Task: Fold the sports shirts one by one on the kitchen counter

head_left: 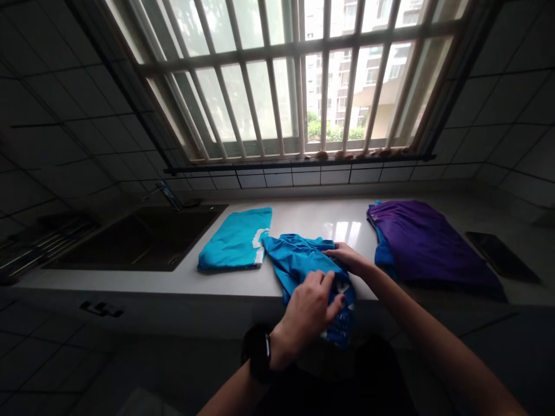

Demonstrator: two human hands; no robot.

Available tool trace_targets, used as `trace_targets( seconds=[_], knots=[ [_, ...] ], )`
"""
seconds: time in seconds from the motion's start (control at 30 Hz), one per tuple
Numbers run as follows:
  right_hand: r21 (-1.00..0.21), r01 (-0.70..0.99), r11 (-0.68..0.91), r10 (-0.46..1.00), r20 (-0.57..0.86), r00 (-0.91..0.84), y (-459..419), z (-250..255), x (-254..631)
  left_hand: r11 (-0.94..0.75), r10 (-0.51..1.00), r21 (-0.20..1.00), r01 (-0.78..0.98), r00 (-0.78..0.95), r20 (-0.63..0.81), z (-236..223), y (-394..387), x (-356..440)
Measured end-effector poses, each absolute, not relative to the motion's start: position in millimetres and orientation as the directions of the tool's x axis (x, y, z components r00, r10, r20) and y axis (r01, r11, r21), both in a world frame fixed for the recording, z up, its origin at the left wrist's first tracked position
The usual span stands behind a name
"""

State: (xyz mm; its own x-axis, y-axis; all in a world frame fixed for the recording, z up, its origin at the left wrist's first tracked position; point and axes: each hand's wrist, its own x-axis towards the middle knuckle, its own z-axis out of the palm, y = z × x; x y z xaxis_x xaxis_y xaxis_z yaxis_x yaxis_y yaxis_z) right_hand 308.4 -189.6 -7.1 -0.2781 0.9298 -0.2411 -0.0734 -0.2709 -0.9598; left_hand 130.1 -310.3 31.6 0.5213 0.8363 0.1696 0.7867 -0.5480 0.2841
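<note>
Near the middle of the frame, across the front edge of a white stone counter [312, 222], a crumpled blue T-shirt [303, 263], its lower part with white lettering hanging past the edge toward the bottom of the frame. Left hand [306, 315], with a black wristwatch [259, 352] on the wrist, curled over the lower part of the shirt, fingers and thumb closed on a fold of the fabric. Right hand [347, 258] higher up on the right side of the shirt, fingers extended and lying open across the cloth. Just left of the shirt, a folded turquoise garment [234, 242] with a white print along its right edge, almost touching the blue sleeve. To the right, near the right wrist, a folded purple garment [427, 242] on top of a blue cloth [384, 254]. Farther right, a dark phone [500, 255] lying flat on the counter. At left, a dark sink [139, 242] set into the counter, with a metal faucet [171, 196] behind it and a metal rack [43, 245] beyond it. Across the top of the frame, a barred window [277, 75] above a row of wall tiles [307, 176].
</note>
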Motion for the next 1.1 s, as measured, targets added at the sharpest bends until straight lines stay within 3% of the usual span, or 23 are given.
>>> trace_targets(
  seconds=[0.07,0.2,0.3,0.37,0.43,0.5,0.57,0.7,0.8,0.97,1.1],
  knots=[
    [-0.960,-0.124,-0.252,0.948,-0.218,-0.233,-186.9,-3.9,307.3,-0.483,0.868,0.263,0.836,0.416,0.270,35.8,-287.8,117.5],
    [-0.935,-0.272,-0.229,0.973,-0.218,-0.069,-179.2,6.2,314.2,-0.560,0.827,0.343,0.755,0.534,0.175,40.4,-263.1,92.0],
    [-0.932,-0.332,-0.148,0.978,-0.186,0.088,-173.2,10.7,331.4,-0.531,0.842,0.406,0.744,0.518,0.152,46.8,-270.2,65.8],
    [-0.936,-0.343,-0.083,0.975,-0.148,0.167,-170.2,11.5,343.5,-0.514,0.819,0.466,0.721,0.573,0.017,51.8,-277.5,42.9],
    [-0.941,-0.336,-0.045,0.969,-0.123,0.215,-168.7,11.5,351.2,-0.446,0.719,0.540,0.714,0.645,-0.259,55.5,-279.5,19.9],
    [-0.953,-0.302,-0.032,0.971,-0.102,0.218,-168.6,11.6,352.6,-0.358,0.651,0.585,0.728,0.644,-0.403,56.9,-273.6,3.4],
    [-0.967,-0.254,-0.034,0.982,-0.080,0.172,-169.7,12.7,348.5,-0.322,0.750,0.590,0.740,0.580,-0.317,55.6,-260.1,-1.1],
    [-0.976,-0.213,-0.047,0.994,-0.066,0.085,-174.3,20.8,333.5,-0.339,0.929,0.529,0.778,0.364,0.059,46.1,-223.0,24.5],
    [-0.986,-0.165,0.016,1.000,0.017,-0.008,-180.6,36.9,321.7,-0.413,0.907,0.544,0.731,0.384,0.173,40.2,-201.0,56.7],
    [-0.946,0.022,0.324,0.879,0.292,-0.377,-193.3,97.6,311.6,-0.539,0.768,0.735,0.411,0.598,0.229,59.0,-183.1,90.4],
    [-0.917,0.125,0.379,0.815,0.266,-0.515,-196.2,159.7,330.6,-0.577,0.813,0.714,0.397,0.364,0.455,106.8,-167.5,77.9]
  ],
)
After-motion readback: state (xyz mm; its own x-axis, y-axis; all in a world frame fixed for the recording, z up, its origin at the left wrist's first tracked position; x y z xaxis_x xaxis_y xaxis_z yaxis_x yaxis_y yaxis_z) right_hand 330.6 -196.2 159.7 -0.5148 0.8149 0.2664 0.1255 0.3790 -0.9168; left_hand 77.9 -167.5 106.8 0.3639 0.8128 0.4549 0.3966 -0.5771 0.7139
